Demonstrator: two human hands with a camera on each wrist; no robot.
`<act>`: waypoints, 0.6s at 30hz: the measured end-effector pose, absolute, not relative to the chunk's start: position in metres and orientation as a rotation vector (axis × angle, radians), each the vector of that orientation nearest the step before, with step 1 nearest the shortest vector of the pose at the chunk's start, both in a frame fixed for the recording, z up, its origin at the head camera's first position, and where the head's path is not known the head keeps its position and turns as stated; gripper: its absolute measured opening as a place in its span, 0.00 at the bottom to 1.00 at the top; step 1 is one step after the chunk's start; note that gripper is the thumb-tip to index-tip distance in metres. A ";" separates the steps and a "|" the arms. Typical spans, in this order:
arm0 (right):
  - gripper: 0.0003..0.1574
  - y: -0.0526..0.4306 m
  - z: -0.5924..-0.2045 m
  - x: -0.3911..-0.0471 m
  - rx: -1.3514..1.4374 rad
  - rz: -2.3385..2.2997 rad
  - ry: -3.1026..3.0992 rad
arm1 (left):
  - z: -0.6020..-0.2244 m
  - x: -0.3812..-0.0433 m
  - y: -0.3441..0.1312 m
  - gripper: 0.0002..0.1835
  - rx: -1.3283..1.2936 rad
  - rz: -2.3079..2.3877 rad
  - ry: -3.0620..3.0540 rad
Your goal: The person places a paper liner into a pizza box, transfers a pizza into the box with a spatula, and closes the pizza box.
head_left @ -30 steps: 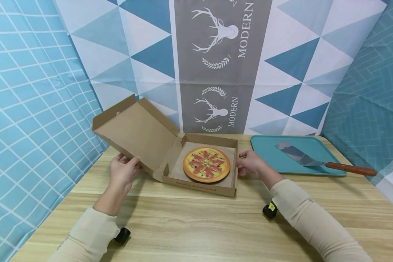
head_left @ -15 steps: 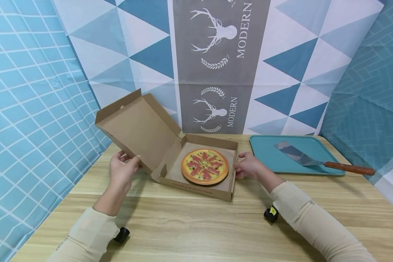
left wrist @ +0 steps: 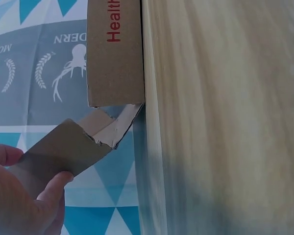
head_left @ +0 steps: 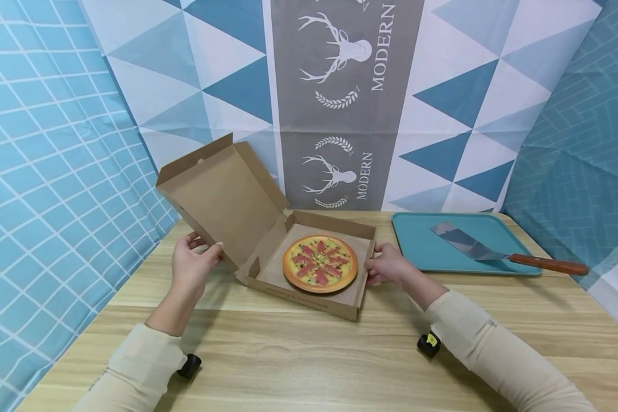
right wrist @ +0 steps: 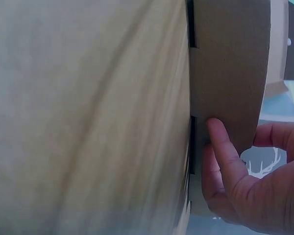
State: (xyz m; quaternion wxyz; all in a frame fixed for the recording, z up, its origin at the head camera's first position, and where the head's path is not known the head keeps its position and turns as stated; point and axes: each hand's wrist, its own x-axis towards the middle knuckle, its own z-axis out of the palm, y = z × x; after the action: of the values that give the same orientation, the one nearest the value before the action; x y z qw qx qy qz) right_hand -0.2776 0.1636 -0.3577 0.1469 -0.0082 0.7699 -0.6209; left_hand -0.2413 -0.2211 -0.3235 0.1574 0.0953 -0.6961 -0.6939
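An open cardboard pizza box sits on the wooden table, its lid raised and leaning back to the left. Inside lies a round pizza with an orange crust and reddish topping strips. At the lid's near edge, my left hand holds the side flap; the left wrist view has thumb and fingers on either side of the cardboard. My right hand grips the box's right wall. In the right wrist view, fingers press that wall's outer face while another digit reaches over its top edge.
A teal tray lies at the back right of the table. Across it rests a metal spatula, whose wooden handle sticks out past the tray's right edge. Patterned cloth walls stand behind and on both sides.
The box has turned slightly, its front right corner coming nearer and leftward with the pizza. Its lid has risen more upright. My right hand has shifted a little left with the wall.
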 end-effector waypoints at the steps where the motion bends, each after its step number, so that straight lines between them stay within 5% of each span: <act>1: 0.45 0.163 -0.358 -0.276 -0.020 -1.791 2.218 | -0.324 -0.242 -0.221 0.37 0.273 -1.974 -1.997; 8: 0.46 0.166 -0.355 -0.274 0.004 -1.745 2.294 | -0.325 -0.245 -0.221 0.36 0.254 -1.931 -2.026; 18: 0.35 0.193 -0.340 -0.308 -0.086 -1.386 2.766 | -0.324 -0.246 -0.223 0.36 0.258 -1.934 -2.021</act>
State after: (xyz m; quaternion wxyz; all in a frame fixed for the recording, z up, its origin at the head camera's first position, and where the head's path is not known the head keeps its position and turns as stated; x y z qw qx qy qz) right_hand -0.3083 0.1934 -0.3403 0.0230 -0.0277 0.8934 -0.4478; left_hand -0.2462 -0.2226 -0.3239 0.1653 0.0905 -0.7095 -0.6790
